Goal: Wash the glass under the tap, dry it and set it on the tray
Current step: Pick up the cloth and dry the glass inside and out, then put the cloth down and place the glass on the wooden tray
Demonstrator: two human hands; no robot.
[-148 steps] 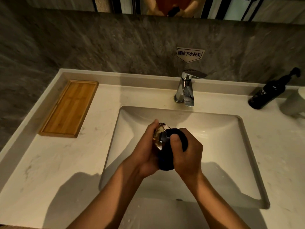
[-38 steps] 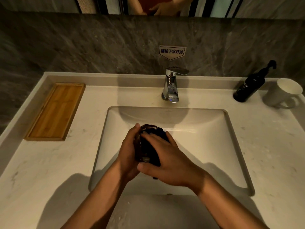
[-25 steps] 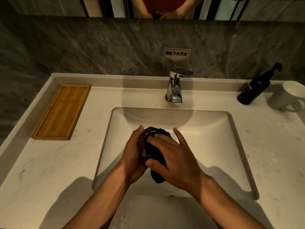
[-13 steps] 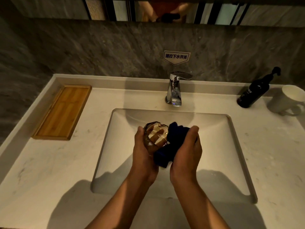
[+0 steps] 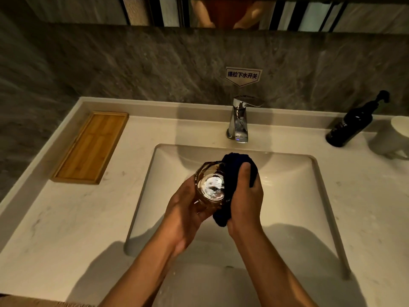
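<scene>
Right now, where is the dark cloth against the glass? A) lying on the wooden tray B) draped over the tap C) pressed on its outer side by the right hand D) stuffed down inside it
C: the right hand bunches the dark cloth against the outer side of the glass, whose open mouth faces the camera with nothing inside, while the left hand grips it.

We count one glass (image 5: 209, 187), one dark cloth (image 5: 238, 165) and two hands; one wooden tray (image 5: 90, 148); one tap (image 5: 238, 120). One black pump bottle (image 5: 348, 127) and one white mug (image 5: 394, 138).
</scene>
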